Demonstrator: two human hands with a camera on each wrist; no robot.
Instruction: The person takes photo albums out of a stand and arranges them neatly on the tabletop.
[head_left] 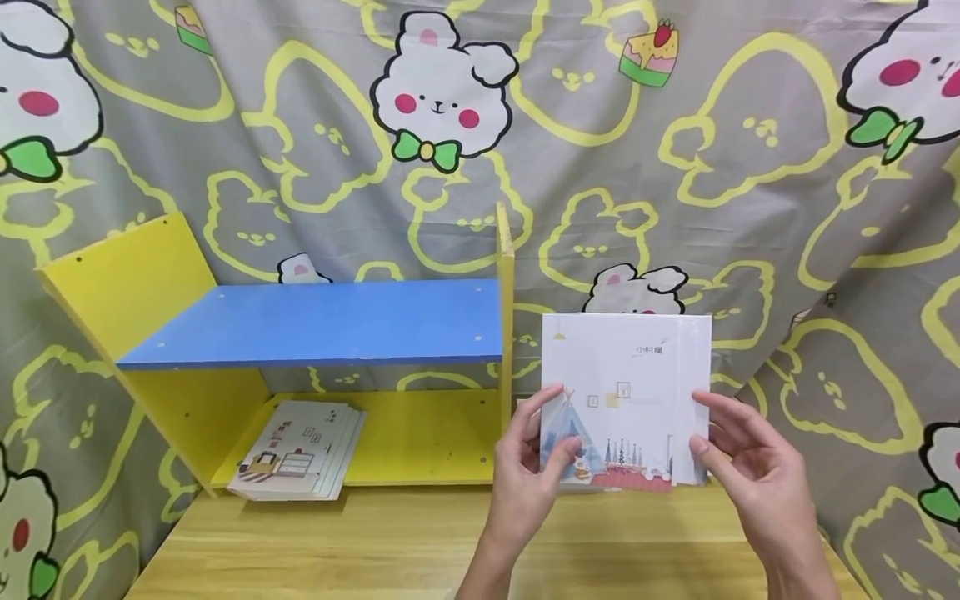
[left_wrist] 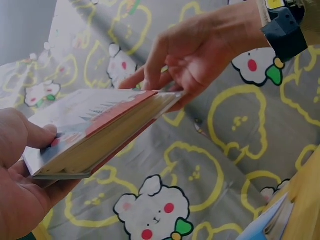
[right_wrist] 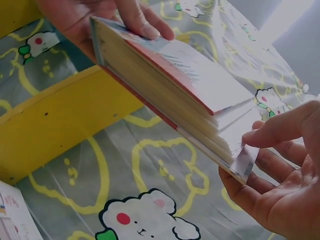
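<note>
Both hands hold a thick white notebook [head_left: 630,367] upright above the table, its cover printed with a blue tent and small picture frames. The left hand [head_left: 528,467] grips its left side, thumb [left_wrist: 42,135] on the cover and fingers behind. At the opposite edge, the right hand [head_left: 765,467] pinches a narrow strip, its thumb [right_wrist: 280,127] in front and fingers behind. In the right wrist view, the page edges [right_wrist: 165,95] are slightly fanned near the right thumb.
To the left stands a yellow shelf unit [head_left: 420,433] with a blue middle board [head_left: 337,321]. Several similar notebooks [head_left: 300,446] lie stacked on its lower board. The unit rests on a wooden table [head_left: 360,550]. Behind hangs a grey curtain [head_left: 585,175] with cartoon prints.
</note>
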